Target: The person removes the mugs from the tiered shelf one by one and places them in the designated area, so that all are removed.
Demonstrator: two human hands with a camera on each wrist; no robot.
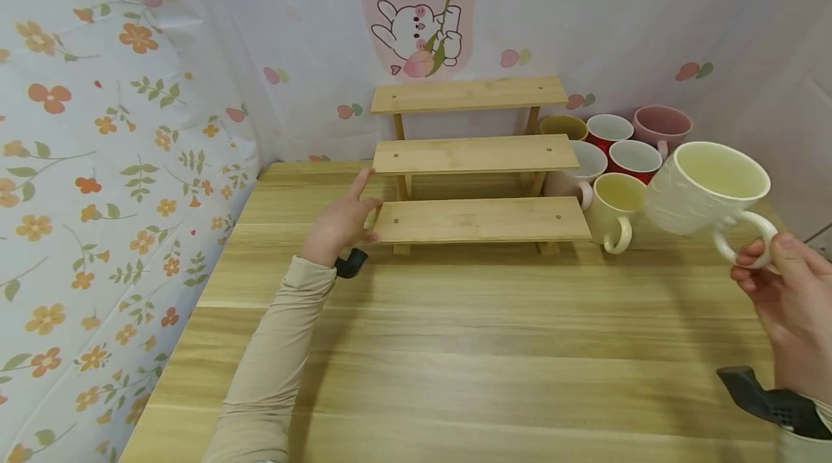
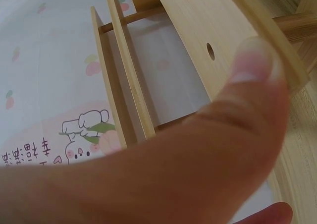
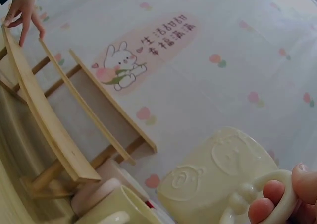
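Observation:
A cream mug (image 1: 705, 192) with raised figures on its side hangs tilted above the table at the right. My right hand (image 1: 789, 290) grips it by the handle, with fingers through the loop and the thumb on top. At the left end of a three-tier wooden shelf (image 1: 481, 219), my left hand (image 1: 341, 224) holds the lowest board between thumb and finger, while the index finger stretches toward the middle board. The left wrist view has the thumb (image 2: 252, 60) lying on the board near a screw hole; most other fingers are hidden there.
Several mugs crowd behind and beside the shelf's right end: a yellow mug (image 1: 617, 206) in front, a pale pink mug (image 1: 578, 174), red cups with white insides (image 1: 609, 129) and a pink mug (image 1: 663, 127). A printed cloth (image 1: 292, 37) hangs behind the wooden table (image 1: 487, 362).

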